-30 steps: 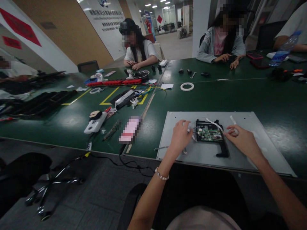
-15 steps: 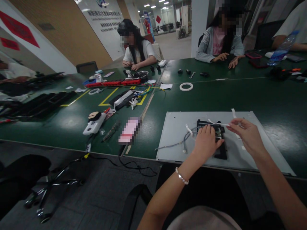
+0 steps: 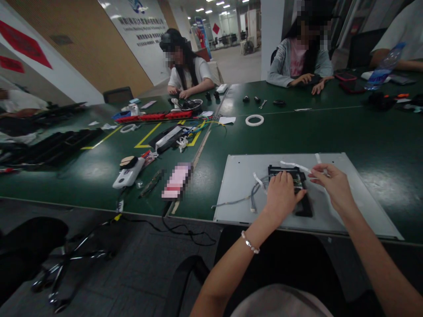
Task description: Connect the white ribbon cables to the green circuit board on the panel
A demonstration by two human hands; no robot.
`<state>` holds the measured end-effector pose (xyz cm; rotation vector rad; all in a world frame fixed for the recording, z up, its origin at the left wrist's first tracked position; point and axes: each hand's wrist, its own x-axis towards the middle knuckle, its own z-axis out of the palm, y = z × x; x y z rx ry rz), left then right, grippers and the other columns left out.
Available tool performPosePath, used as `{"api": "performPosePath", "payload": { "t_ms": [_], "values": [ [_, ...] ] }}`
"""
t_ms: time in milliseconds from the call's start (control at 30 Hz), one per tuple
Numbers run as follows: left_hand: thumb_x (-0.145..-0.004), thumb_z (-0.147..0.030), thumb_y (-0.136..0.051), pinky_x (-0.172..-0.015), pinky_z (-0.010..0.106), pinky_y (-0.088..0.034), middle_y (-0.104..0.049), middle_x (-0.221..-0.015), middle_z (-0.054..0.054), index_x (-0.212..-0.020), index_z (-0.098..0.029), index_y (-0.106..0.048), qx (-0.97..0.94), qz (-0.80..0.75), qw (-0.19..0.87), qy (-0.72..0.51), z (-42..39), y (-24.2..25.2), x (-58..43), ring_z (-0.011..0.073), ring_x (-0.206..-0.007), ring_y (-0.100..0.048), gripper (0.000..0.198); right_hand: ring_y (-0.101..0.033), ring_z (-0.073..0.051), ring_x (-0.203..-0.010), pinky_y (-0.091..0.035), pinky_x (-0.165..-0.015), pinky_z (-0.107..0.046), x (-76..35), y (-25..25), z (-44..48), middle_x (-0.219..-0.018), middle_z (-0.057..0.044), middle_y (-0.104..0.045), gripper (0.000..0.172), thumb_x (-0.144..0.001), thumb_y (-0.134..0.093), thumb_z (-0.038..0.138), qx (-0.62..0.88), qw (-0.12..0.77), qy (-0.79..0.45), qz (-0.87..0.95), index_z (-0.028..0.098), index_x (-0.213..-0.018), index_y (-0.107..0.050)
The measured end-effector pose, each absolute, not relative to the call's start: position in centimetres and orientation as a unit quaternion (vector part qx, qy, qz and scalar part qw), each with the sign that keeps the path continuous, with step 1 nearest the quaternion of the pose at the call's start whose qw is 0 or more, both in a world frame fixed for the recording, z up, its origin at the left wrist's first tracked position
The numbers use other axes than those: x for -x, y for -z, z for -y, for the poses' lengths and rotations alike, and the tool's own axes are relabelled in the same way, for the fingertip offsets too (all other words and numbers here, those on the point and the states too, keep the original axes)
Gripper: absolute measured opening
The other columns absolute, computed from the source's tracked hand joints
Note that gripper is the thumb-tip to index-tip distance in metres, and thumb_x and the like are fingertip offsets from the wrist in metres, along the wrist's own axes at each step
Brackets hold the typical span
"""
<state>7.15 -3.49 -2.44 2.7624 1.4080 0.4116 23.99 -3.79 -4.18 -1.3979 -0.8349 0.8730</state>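
Note:
My left hand (image 3: 281, 193) lies flat, thumb spread, on a black plastic frame (image 3: 304, 208) with a circuit board partly showing beside the fingers. It covers much of the frame. Between the thumb and fingers of my right hand (image 3: 331, 181) is the end of a thin white tape strip (image 3: 295, 165), which reaches left over the frame's far edge. Both hands are above a light grey panel (image 3: 236, 185). Grey cables (image 3: 254, 196) run out from the frame's left side, with a short white tape piece (image 3: 258, 179) at them.
On the green table (image 3: 185, 198) lie a phone (image 3: 177, 180), a white device (image 3: 128, 171), a tape roll (image 3: 254, 120), a small wrench (image 3: 263, 104) and a red power strip (image 3: 155, 116). Other people sit across the table. A water bottle (image 3: 383, 72) stands at the far right.
My right hand has moved slightly left, and the tape strip now lies further left, above the frame's far edge. The left hand stays on the frame. The whole view has shifted slightly.

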Motion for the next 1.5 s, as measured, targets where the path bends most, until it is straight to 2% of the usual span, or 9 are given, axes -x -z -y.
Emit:
{"api": "performPosePath", "payload": {
  "t_ms": [167, 333, 500, 667, 867, 1133, 1233, 1367, 1500],
  "values": [
    [-0.096, -0.05, -0.034, -0.094, 0.037, -0.043, -0.057, -0.123, 0.015, -0.124, -0.01, -0.046, -0.874, -0.462, 0.031, -0.148, 3.1, 1.0, -7.3, 0.0252, -0.113, -0.055, 0.05, -0.062, -0.017, -0.069, -0.046, -0.054, -0.024, -24.6, 5.8, 3.9, -0.081, -0.005, -0.064, 0.038, -0.07, -0.066, 0.046, 0.679, 0.505, -0.3, 0.441, 0.016, -0.093, -0.063],
    [-0.1, -0.04, -0.026, -0.103, 0.04, -0.037, -0.047, -0.139, 0.015, -0.131, -0.011, -0.042, -0.887, -0.438, 0.008, -0.149, 1.6, 0.9, -7.9, 0.0249, -0.13, -0.042, 0.045, -0.059, -0.017, -0.068, -0.044, -0.069, -0.029, -24.9, 5.8, 4.1, -0.079, -0.005, -0.065, 0.034, -0.073, -0.058, 0.043, 0.723, 0.433, -0.2, 0.5, 0.016, -0.093, -0.065],
    [-0.099, -0.036, -0.031, -0.102, 0.044, -0.037, -0.059, -0.124, 0.012, -0.118, -0.013, -0.053, -0.895, -0.434, 0.017, -0.102, 0.0, 2.0, -8.0, 0.0243, -0.123, -0.049, 0.036, -0.058, -0.018, -0.069, -0.04, -0.07, -0.029, -24.7, 5.7, 4.3, -0.075, -0.004, -0.064, 0.03, -0.076, -0.053, 0.038, 0.734, 0.387, -0.145, 0.539, 0.017, -0.093, -0.065],
    [-0.1, -0.03, -0.029, -0.095, 0.043, -0.04, -0.063, -0.111, 0.01, -0.107, -0.014, -0.056, -0.906, -0.414, 0.013, -0.084, -0.9, 2.0, -7.8, 0.0233, -0.107, -0.058, 0.033, -0.058, -0.017, -0.069, -0.034, -0.061, -0.027, -23.7, 5.4, 4.5, -0.077, -0.001, -0.064, 0.023, -0.08, -0.051, 0.03, 0.765, 0.279, -0.099, 0.572, 0.02, -0.098, -0.061],
    [-0.098, -0.028, -0.034, -0.098, 0.044, -0.037, -0.062, -0.115, 0.012, -0.11, -0.014, -0.055, -0.907, -0.413, 0.005, -0.083, -1.1, 2.4, -8.0, 0.0234, -0.11, -0.057, 0.028, -0.058, -0.02, -0.078, -0.029, -0.058, -0.028, -23.3, 5.5, 5.1, -0.087, -0.005, -0.063, 0.02, -0.086, -0.05, 0.034, 0.79, 0.176, 0.009, 0.588, 0.018, -0.096, -0.057],
    [-0.095, -0.021, -0.038, -0.101, 0.047, -0.035, -0.064, -0.112, 0.013, -0.107, -0.012, -0.054, -0.903, -0.421, 0.013, -0.089, -1.1, 2.5, -8.2, 0.0245, -0.109, -0.058, 0.022, -0.058, -0.022, -0.082, -0.032, -0.06, -0.029, -24.2, 6.4, 5.9, -0.086, -0.005, -0.061, 0.026, -0.089, -0.05, 0.042, 0.775, 0.16, 0.05, 0.609, 0.018, -0.099, -0.054],
    [-0.094, -0.02, -0.038, -0.099, 0.044, -0.038, -0.065, -0.108, 0.013, -0.108, -0.012, -0.053, -0.9, -0.426, 0.037, -0.085, -1.6, 1.6, -8.1, 0.0237, -0.107, -0.059, 0.023, -0.057, -0.022, -0.083, -0.033, -0.06, -0.03, -24.5, 6.2, 6.3, -0.088, -0.006, -0.062, 0.027, -0.089, -0.049, 0.041, 0.776, 0.172, 0.044, 0.606, 0.018, -0.101, -0.054],
    [-0.092, -0.018, -0.04, -0.095, 0.034, -0.044, -0.064, -0.114, 0.013, -0.119, -0.013, -0.052, -0.882, -0.438, 0.096, -0.147, -2.9, -0.1, -5.8, 0.0209, -0.109, -0.058, 0.03, -0.059, -0.021, -0.086, -0.039, -0.068, -0.03, -24.9, 5.5, 7.4, -0.096, -0.005, -0.064, 0.025, -0.086, -0.05, 0.036, 0.76, 0.239, 0.007, 0.604, 0.019, -0.104, -0.056],
    [-0.09, -0.02, -0.045, -0.093, 0.035, -0.046, -0.064, -0.112, 0.013, -0.115, -0.012, -0.056, -0.82, -0.531, 0.102, -0.186, -4.3, -1.0, -1.2, 0.0223, -0.107, -0.059, 0.029, -0.061, -0.018, -0.081, -0.044, -0.074, -0.03, -24.6, 4.7, 8.8, -0.101, -0.004, -0.066, 0.029, -0.087, -0.048, 0.036, 0.734, 0.32, -0.043, 0.597, 0.019, -0.106, -0.06]
  ]
}}
